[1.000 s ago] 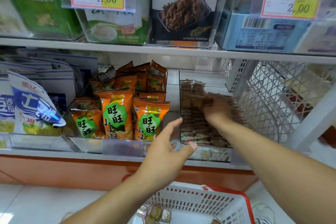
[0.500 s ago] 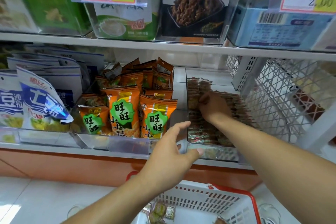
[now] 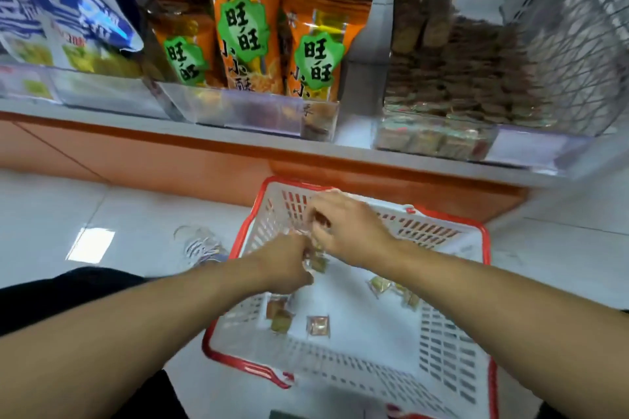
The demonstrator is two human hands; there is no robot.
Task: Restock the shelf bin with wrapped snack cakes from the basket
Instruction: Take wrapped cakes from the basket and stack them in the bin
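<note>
Now both my hands are down in the basket (image 3: 452,347), a white plastic one with a red rim sitting on the pale floor tiles at about 6 o'clock below the shelf. My left hand (image 3: 284,264) has its fingers curled around a small wrapped snack cake (image 3: 318,262) near the basket's far left corner, and my right hand (image 3: 350,226) sits just beside it at 1 o'clock, fingers bent and pinching another wrapped cake (image 3: 321,219) with a reddish-brown wrapper. The two hands are nearly touching; the picture is blurred there, so I cannot tell how many cakes each one holds.

More loose cakes lie on the basket floor: a pair (image 3: 279,315) at 7 o'clock from my left hand, a single reddish one (image 3: 318,326) just right of them, and a few greenish ones (image 3: 394,289) under my right forearm.

Up on the shelf (image 3: 238,143), the clear bin (image 3: 439,136) for these cakes is at 1 o'clock, stacked with rows of brown cakes. Beside it, at 12 o'clock, orange snack bags (image 3: 245,34) stand upright in their own clear tray, and a blue and white bag (image 3: 64,10) leans at 10 o'clock. A white wire rack (image 3: 578,44) borders the bin at 2 o'clock
</note>
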